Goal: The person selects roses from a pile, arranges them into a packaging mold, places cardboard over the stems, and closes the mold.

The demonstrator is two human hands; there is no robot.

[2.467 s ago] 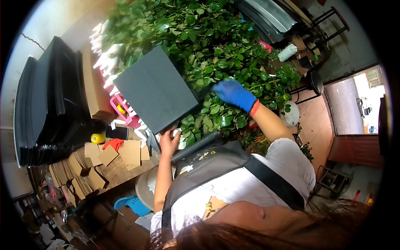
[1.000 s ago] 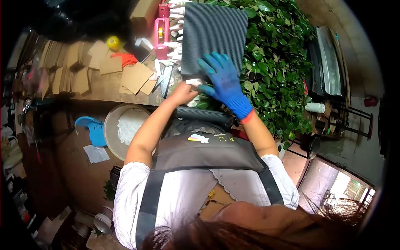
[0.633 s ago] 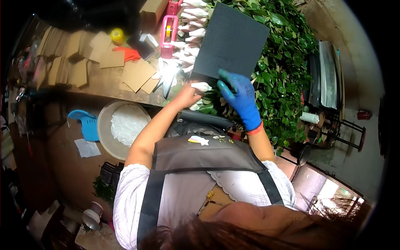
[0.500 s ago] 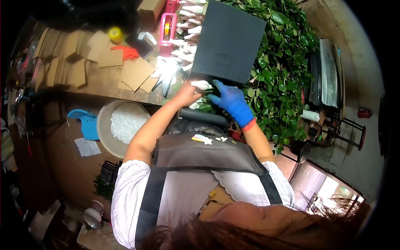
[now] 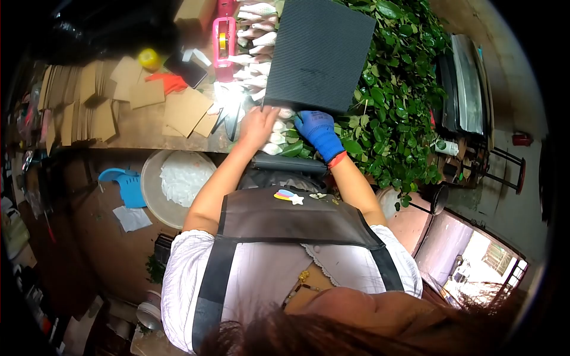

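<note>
My left hand [image 5: 259, 126], bare, is at the lower left corner of a black ribbed board [image 5: 320, 56], its fingers reaching a white netted flower bud [image 5: 285, 113]. What its fingertips hold, if anything, is too small to tell. My right hand [image 5: 317, 130], in a blue glove, is at the board's lower edge beside green leaves [image 5: 293, 148]; its fingers are bent and partly hidden. More netted buds [image 5: 261, 40] lie in a row along the board's left side. A few buds [image 5: 275, 142] rest between my two hands.
A pink tape dispenser [image 5: 224, 50], scissors [image 5: 228, 118], cardboard pieces [image 5: 184, 113], a phone [image 5: 186, 70] and a yellow fruit [image 5: 149, 59] lie on the left. Leafy stems [image 5: 398, 113] are heaped on the right. A round tub [image 5: 153, 193] stands below the table's edge.
My left hand has shifted left and up, off the bud it was on. My right hand's fingers have drawn in. The camera view has shifted slightly.
</note>
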